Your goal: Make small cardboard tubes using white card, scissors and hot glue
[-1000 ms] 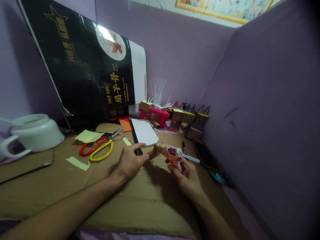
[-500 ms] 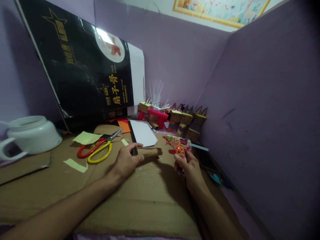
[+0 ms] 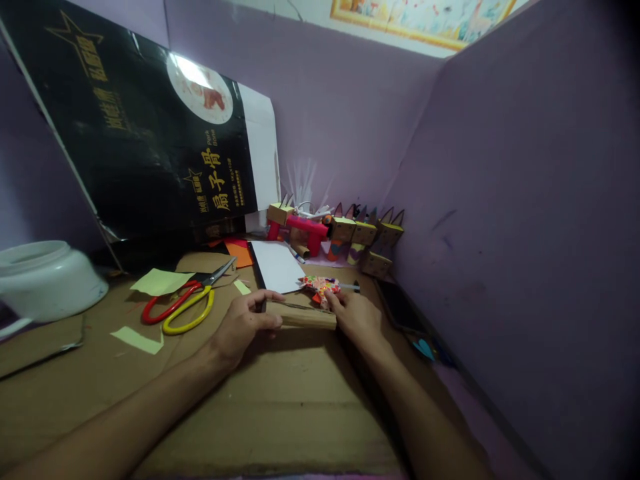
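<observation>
My left hand (image 3: 245, 327) is closed on the left end of a small folded piece of brown cardboard (image 3: 305, 315), thumb on its near face. The cardboard is held low over the work surface with its long side towards me. Just behind its right end is a flower-patterned hot glue gun (image 3: 320, 285), its nozzle pointing left and a pale glue stick out of its back. My right hand (image 3: 357, 321) has its fingers closed at the gun's handle, which the hand and cardboard mostly hide. Red-and-yellow-handled scissors (image 3: 187, 310) lie to the left.
A white mug (image 3: 55, 283) stands at the left, near pale yellow paper scraps (image 3: 137, 339). White paper (image 3: 277, 267) lies behind my hands. Cardboard animal figures (image 3: 363, 233) line the back wall, beside a large black printed box panel (image 3: 165, 147). A dark phone-like slab (image 3: 400, 307) lies right.
My right hand has carried the glue gun left and away from me, behind the cardboard. The left hand has turned the cardboard so more of its long face shows. The view has shifted right.
</observation>
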Tool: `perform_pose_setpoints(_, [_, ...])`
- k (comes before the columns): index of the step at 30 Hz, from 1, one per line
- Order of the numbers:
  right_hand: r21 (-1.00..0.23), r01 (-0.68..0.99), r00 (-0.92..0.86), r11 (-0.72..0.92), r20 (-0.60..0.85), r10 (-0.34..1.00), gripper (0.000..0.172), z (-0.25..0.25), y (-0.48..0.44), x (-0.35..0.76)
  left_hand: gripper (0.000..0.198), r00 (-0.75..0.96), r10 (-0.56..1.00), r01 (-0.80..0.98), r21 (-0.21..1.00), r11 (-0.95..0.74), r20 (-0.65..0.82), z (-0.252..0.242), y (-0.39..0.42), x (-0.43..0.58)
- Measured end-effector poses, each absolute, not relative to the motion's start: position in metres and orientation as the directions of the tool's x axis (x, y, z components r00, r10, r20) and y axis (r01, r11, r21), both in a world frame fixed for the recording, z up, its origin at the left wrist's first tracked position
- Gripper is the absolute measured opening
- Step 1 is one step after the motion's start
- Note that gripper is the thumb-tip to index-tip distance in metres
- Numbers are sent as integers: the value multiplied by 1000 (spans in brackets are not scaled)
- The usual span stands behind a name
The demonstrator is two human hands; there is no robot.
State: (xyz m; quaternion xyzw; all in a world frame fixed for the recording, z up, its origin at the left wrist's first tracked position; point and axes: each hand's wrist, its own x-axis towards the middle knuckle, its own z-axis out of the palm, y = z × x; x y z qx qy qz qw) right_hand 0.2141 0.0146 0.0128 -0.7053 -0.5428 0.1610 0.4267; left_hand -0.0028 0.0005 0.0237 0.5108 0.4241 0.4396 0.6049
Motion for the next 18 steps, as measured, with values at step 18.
perform_pose_setpoints(18, [-813, 462, -81, 354, 358, 930, 23, 15, -26, 205, 38, 450, 882, 234, 934, -268, 140, 23, 6, -7])
